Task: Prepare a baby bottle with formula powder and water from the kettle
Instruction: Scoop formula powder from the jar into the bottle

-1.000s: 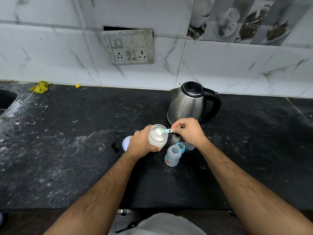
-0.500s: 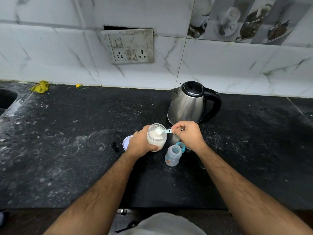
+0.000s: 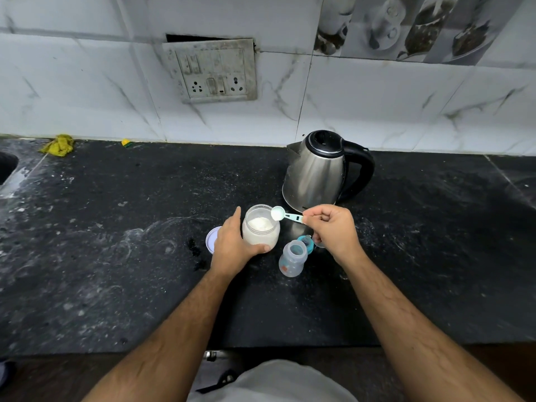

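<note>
My left hand (image 3: 232,245) grips an open clear jar of white formula powder (image 3: 261,229) standing on the black counter. My right hand (image 3: 333,229) pinches the handle of a small light-blue scoop (image 3: 279,213), whose bowl holds powder and hovers over the jar's right rim. An open translucent baby bottle (image 3: 293,258) stands just right of the jar, below my right hand. Its teal cap and teat (image 3: 306,242) lie behind it, partly hidden by my fingers. A steel kettle (image 3: 317,169) with a black handle stands behind.
The jar's white lid (image 3: 211,239) lies flat to the left of my left hand. A yellow cloth (image 3: 58,145) lies by the wall at far left, next to a sink edge (image 3: 7,166). A switch and socket plate (image 3: 214,72) is on the tiled wall.
The scoop has risen out of the jar and shifted a little right, toward its rim. My left hand has set the jar more upright and lower on the counter.
</note>
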### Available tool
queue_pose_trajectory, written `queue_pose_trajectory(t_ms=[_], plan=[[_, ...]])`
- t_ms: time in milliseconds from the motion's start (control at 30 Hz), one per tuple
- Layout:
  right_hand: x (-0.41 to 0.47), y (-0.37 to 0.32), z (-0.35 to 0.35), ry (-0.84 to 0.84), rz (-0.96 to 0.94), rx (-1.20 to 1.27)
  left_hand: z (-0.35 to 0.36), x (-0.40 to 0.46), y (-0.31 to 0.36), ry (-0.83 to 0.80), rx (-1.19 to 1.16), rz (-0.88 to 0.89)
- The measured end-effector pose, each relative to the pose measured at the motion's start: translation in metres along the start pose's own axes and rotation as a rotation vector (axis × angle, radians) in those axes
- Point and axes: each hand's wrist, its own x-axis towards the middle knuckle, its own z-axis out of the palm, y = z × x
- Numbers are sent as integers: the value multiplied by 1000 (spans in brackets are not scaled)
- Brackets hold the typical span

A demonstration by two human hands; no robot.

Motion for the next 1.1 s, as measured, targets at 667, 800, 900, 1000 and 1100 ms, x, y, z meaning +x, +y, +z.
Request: queue_pose_trajectory(t_ms=[667, 800, 900, 1000, 1100], plan=[[-48, 37, -33, 77, -55, -104, 64, -59, 14, -66, -200, 83], [-50, 44, -32, 89, -107, -226, 71, -54, 17, -44, -248, 64], [-54, 44, -29, 101, -214, -306, 72, -51, 18, -51, -273, 71], [-56, 46, -30, 118, -393, -444, 71, -49, 19, -66, -287, 86], [-59, 51, -31, 104, -559, -586, 69, -49, 20, -68, -282, 96]])
